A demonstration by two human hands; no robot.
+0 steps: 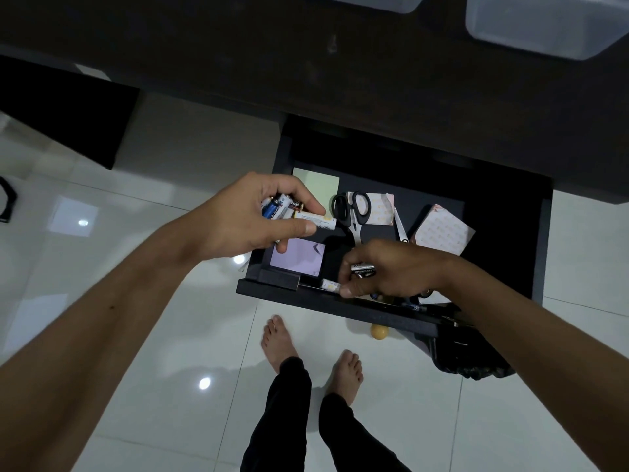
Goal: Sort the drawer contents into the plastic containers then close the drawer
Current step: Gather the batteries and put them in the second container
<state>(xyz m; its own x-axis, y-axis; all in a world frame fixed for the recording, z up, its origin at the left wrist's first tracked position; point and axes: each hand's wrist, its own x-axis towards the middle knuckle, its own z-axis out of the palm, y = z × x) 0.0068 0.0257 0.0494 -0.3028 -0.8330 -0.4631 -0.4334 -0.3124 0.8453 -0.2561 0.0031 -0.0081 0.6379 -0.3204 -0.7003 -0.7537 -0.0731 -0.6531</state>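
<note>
Batteries [285, 207] in L hand [253, 218], R hand [384, 270] curled

My head camera, looking steeply down

It faces forward and down from close above my open drawer [391, 311]; the dark desk top [238, 46] lies far, my bare feet [306, 349] near on the floor.

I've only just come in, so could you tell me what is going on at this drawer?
A person is collecting batteries from the open drawer. The left hand grips a bunch of batteries; the right hand pinches another battery near the drawer front. Scissors and paper pads remain inside; the plastic containers wait on the desk.
</note>
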